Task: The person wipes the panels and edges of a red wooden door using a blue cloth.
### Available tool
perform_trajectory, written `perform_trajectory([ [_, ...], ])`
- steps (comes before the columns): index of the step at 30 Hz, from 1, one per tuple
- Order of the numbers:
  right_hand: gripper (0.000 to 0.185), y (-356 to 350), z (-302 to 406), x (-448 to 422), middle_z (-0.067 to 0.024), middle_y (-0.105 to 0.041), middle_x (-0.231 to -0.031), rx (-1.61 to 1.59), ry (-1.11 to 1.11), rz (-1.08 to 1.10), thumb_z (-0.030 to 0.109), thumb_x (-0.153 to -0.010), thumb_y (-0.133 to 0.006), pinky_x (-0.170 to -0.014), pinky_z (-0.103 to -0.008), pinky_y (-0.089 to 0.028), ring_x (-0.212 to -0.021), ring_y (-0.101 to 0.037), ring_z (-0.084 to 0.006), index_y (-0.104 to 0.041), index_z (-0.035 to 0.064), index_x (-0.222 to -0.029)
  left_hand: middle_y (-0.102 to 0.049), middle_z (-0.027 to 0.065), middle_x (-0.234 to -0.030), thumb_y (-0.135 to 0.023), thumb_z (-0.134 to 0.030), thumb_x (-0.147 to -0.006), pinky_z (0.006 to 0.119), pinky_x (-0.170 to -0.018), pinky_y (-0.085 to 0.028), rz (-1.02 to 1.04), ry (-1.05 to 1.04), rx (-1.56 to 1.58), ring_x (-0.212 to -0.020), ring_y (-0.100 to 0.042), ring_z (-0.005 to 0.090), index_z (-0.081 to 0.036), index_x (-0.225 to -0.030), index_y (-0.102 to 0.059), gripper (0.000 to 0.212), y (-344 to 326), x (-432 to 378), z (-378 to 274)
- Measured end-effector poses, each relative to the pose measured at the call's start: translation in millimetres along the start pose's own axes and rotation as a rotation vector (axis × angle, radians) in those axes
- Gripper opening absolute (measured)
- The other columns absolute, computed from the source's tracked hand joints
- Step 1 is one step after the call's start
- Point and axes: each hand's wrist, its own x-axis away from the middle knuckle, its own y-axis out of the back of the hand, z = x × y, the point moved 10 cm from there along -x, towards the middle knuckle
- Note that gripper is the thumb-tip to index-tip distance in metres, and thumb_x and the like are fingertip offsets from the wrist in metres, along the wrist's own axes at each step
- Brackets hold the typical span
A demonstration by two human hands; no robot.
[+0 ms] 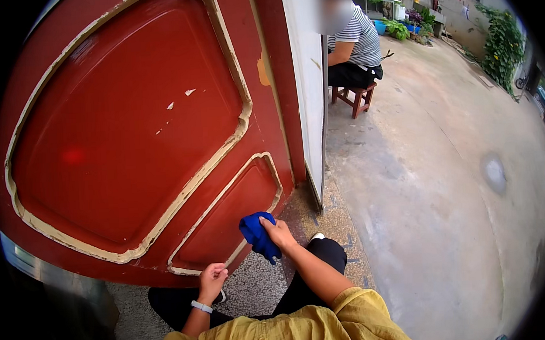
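A crumpled blue cloth [260,236] is gripped in my right hand [280,233], in front of the door's small lower panel. The door [129,121] is red, with raised cream-coloured molding [189,194] whose edges look chipped and worn. My left hand [212,281] is beside the bottom edge of that lower panel, its fingers curled in and nothing visible in them. Whether it touches the door I cannot tell. Several pale paint chips mark the large upper panel [170,106].
A white door edge or panel [308,77] stands at the red door's right side. Beyond it, a person [358,41] in a striped shirt sits on a wooden stool [355,98]. Speckled terrazzo floor [254,280] lies below me; concrete yard [419,186] and potted plants [396,29] lie outside.
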Motion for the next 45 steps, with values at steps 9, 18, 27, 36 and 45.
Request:
perform_trajectory([
  [9, 0.032, 4, 5, 1, -0.0027, -0.059, -0.069, -0.062, 0.012, -0.029, 0.033, -0.087, -0.054, -0.053, -0.0245, -0.044, -0.056, -0.053, -0.0107, -0.061, 0.0012, -0.087, -0.062, 0.0084, -0.082, -0.051, -0.007, -0.088, 0.024, -0.066, -0.05, 0.001, -0.039, -0.021, -0.071, -0.06, 0.0126, 0.003, -0.097, -0.056, 0.014, -6, -1, -22],
  [18, 0.025, 18, 69, -4, -0.004, -0.055, -0.074, -0.307, 0.223, -0.121, 0.021, -0.089, -0.048, -0.05, -0.0263, -0.043, -0.059, -0.053, -0.0131, -0.054, 0.0058, -0.108, -0.059, 0.0095, -0.093, -0.047, -0.011, -0.091, 0.026, -0.073, -0.046, -0.713, -0.404, -0.083, -0.08, -0.056, 0.0139, 0.003, -0.101, -0.055, 0.019, 127, 80, -110],
  [27, 0.026, 5, 113, 3, -0.0085, -0.058, -0.079, -0.359, 0.326, -0.115, 0.019, -0.088, -0.049, -0.051, -0.0299, -0.047, -0.062, -0.057, -0.0178, -0.051, 0.0056, -0.111, -0.045, 0.0118, -0.118, -0.045, -0.011, -0.092, 0.029, -0.084, -0.043, -1.093, -0.732, -0.305, -0.102, -0.049, 0.0177, 0.002, -0.114, -0.047, 0.025, 192, 135, -188],
  [36, 0.027, 2, 102, 13, -0.0063, -0.054, -0.073, -0.443, 0.344, -0.119, 0.015, -0.09, -0.044, -0.044, -0.0268, -0.042, -0.056, -0.052, -0.0139, -0.052, 0.0061, -0.113, -0.037, 0.0131, -0.13, -0.051, -0.012, -0.089, 0.039, -0.099, -0.033, -1.391, -0.809, -0.549, -0.119, -0.038, 0.0254, -0.001, -0.125, -0.04, 0.039, 195, 147, -237],
  [45, 0.028, 33, 109, 18, -0.0078, -0.057, -0.08, -0.394, 0.371, -0.203, 0.017, -0.088, -0.047, -0.055, -0.0268, -0.046, -0.065, -0.056, -0.0168, -0.051, 0.0065, -0.114, -0.027, 0.0175, -0.137, -0.062, -0.017, -0.083, 0.044, -0.103, -0.028, -1.545, -0.961, -0.715, -0.125, -0.031, 0.0318, -0.001, -0.131, -0.028, 0.061, 200, 141, -251],
])
